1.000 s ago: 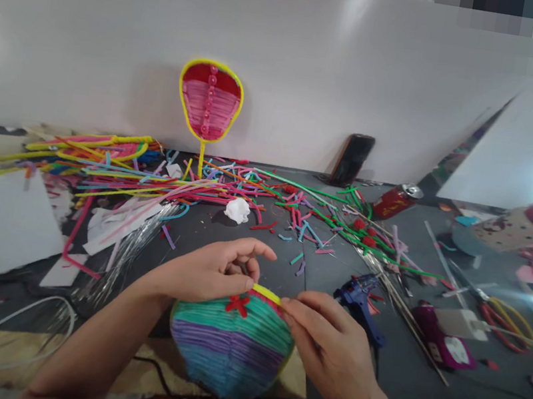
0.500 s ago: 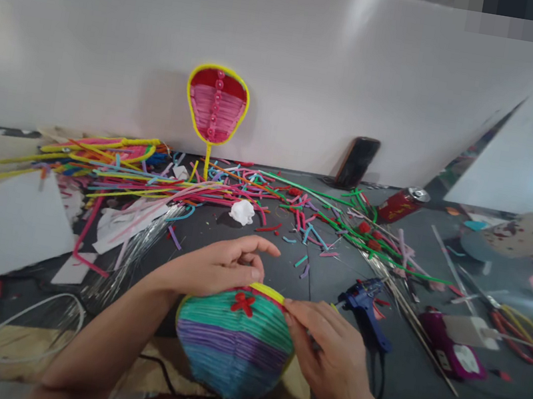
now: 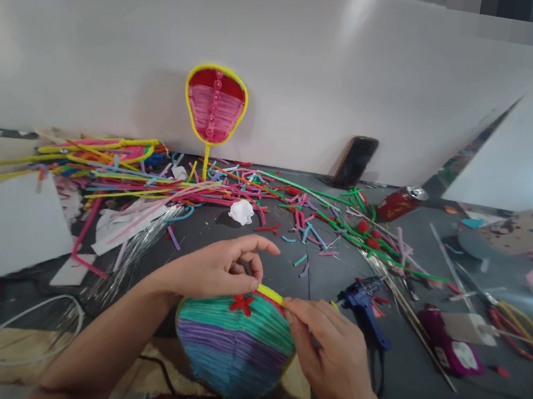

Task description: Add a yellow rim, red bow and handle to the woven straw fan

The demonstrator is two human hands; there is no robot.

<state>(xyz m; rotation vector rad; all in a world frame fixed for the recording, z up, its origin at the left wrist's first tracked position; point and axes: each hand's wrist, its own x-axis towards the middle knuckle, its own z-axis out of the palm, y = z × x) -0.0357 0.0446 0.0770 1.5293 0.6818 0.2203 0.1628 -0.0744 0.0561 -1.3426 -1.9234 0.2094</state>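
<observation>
The dark grey table [image 3: 212, 238] fills the middle of the frame, strewn with cut coloured pipe cleaners [image 3: 248, 190]. At bottom centre is the teal, purple and blue striped pipe-cleaner fan [image 3: 231, 356]. The left hand [image 3: 214, 272] pinches its top edge, forefinger lifted. The right hand [image 3: 327, 357] closes its fingertips on the fan's yellow pipe-cleaner rim [image 3: 270, 292], beside the small red pipe-cleaner flower [image 3: 242, 303].

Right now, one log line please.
left hand: pinches yellow strip atop striped fan | right hand: fingers press strip's other end | glue gun: on table, untouched
</observation>
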